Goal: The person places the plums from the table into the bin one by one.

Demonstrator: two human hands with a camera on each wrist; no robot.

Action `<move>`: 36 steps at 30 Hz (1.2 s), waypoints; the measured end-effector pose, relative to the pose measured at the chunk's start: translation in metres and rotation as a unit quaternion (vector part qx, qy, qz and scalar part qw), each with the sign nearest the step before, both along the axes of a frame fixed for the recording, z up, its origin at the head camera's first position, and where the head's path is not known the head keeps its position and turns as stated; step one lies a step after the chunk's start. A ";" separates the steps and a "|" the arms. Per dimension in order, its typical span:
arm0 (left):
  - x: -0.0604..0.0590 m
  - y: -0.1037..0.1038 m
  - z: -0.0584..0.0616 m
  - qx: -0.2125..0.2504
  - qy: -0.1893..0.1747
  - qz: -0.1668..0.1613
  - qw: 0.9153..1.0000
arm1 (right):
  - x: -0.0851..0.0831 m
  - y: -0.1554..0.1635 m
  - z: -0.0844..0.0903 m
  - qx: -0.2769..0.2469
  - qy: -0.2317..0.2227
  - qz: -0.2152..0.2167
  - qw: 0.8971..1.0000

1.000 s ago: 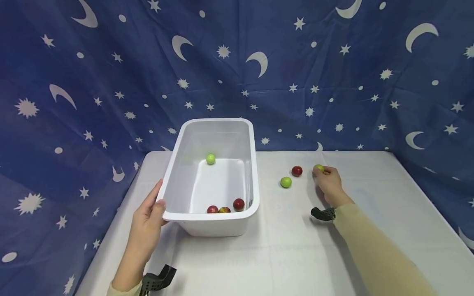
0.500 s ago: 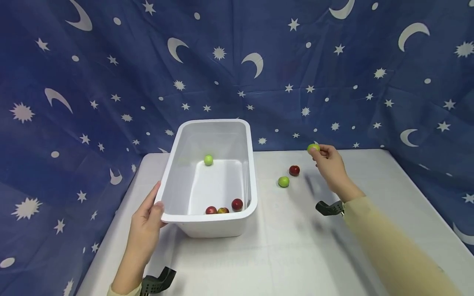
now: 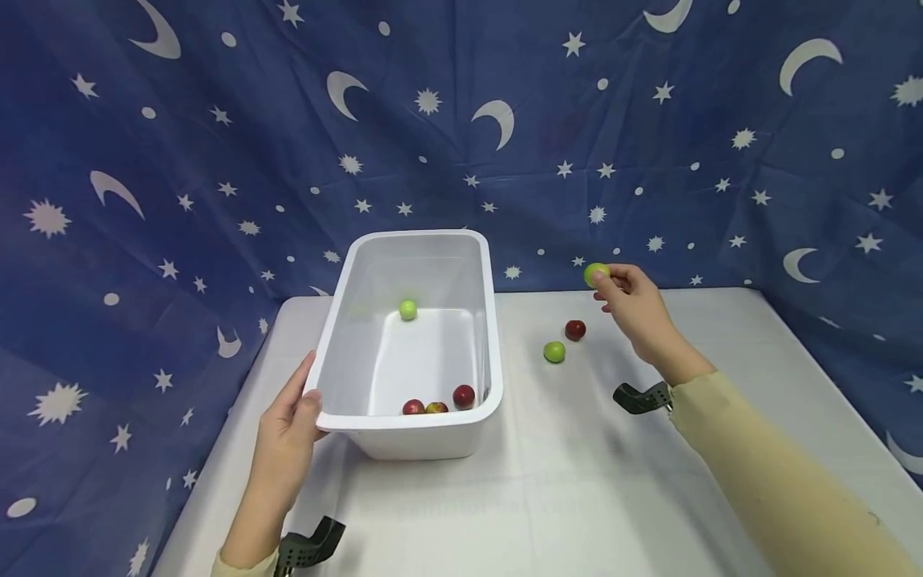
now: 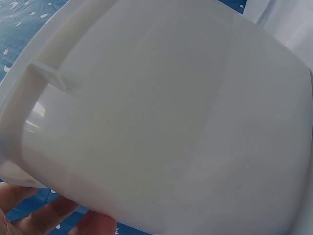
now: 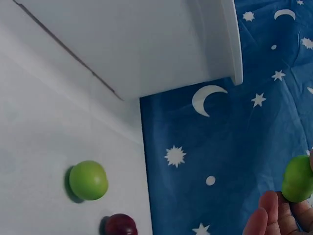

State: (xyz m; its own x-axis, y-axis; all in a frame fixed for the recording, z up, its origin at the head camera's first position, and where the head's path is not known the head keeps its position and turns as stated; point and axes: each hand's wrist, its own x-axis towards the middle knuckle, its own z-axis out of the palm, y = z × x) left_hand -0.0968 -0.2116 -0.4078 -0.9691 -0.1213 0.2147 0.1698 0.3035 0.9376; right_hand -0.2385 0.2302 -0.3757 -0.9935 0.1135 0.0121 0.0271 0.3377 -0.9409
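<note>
Gripping the near left corner of the white tub [image 3: 440, 442] with my left hand [image 3: 283, 442], I am pressing my thumb over the rim and curling my fingers under it. I am judging this hold firm enough to stop the tub shifting, though I am not managing to tell whether its base is lying flat.

Inside, a green apple [image 3: 408, 310] is resting towards the far end; near the front wall, a red apple [image 3: 413, 407], a yellowish-red apple [image 3: 436, 408] and a dark red apple [image 3: 464, 396] are sitting in a row. Farther right, a loose green apple [image 3: 554, 352] and a loose dark apple [image 3: 574, 330] are lying near each other on the table [image 3: 519, 521].

Beyond them I am holding the raised green apple [image 3: 595, 275] above the table in my right hand [image 3: 640, 319], pinching it between thumb and fingertips. Its round skin is probably calling for light, even pressure, since squeezing off-centre could be popping it loose.
</note>
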 end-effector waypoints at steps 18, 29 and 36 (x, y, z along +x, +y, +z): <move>0.000 -0.001 0.000 -0.002 0.004 0.001 1.000 | 0.007 -0.023 0.021 0.026 0.015 0.046 0.998; 0.001 -0.002 -0.002 -0.002 0.004 0.003 1.000 | 0.006 -0.046 0.039 0.026 0.045 0.087 0.995; 0.000 -0.002 -0.003 -0.005 0.005 0.004 1.000 | 0.005 -0.066 0.054 0.018 0.062 0.117 0.991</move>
State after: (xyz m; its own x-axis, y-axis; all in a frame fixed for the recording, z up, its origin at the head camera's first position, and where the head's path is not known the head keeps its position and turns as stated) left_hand -0.0964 -0.2137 -0.4111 -0.9660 -0.1264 0.2257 0.1770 0.3134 0.9330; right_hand -0.2336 0.1641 -0.3212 -0.9833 -0.1222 0.1350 -0.1702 0.3538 -0.9197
